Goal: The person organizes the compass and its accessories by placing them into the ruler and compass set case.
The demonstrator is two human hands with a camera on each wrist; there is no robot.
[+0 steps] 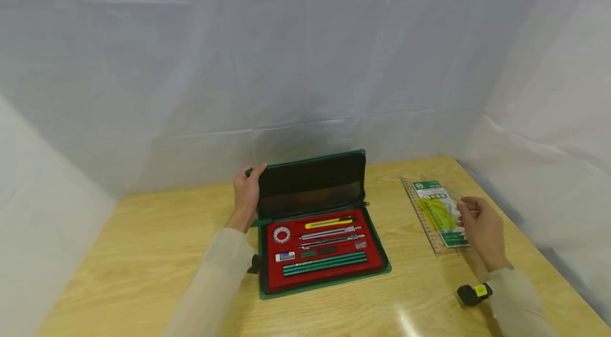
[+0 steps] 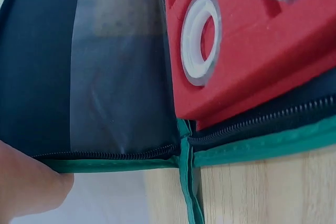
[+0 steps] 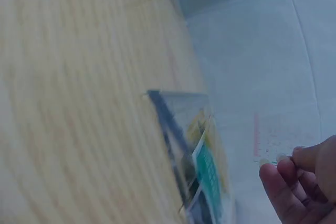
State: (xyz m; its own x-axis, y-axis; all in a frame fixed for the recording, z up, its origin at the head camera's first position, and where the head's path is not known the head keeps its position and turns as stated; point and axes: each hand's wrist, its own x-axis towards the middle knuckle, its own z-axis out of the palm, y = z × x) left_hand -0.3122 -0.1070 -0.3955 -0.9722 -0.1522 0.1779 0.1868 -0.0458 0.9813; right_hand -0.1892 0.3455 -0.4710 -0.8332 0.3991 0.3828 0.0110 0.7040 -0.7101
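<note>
A red-and-black zip case edged in green (image 1: 284, 245) is lying open at the lower centre of the head frame, left of the right hand (image 1: 483, 228). The left hand (image 1: 245, 196) is gripping the raised lid's (image 1: 312, 175) upper-left corner. The right fingers are pinching a transparent printed plastic sheet (image 3: 286, 135), extending upward from them in the right-wrist frame; its long axis isn't showing clearly.

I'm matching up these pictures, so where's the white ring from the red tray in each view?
Head: the round white ring sits below centre, left, in the red tray.
Left wrist: upper part, right of centre.
Right wrist: not in it.
Shared landmark: the green-edged dark zip case, only partly seen at the right wrist view's top edge.
</note>
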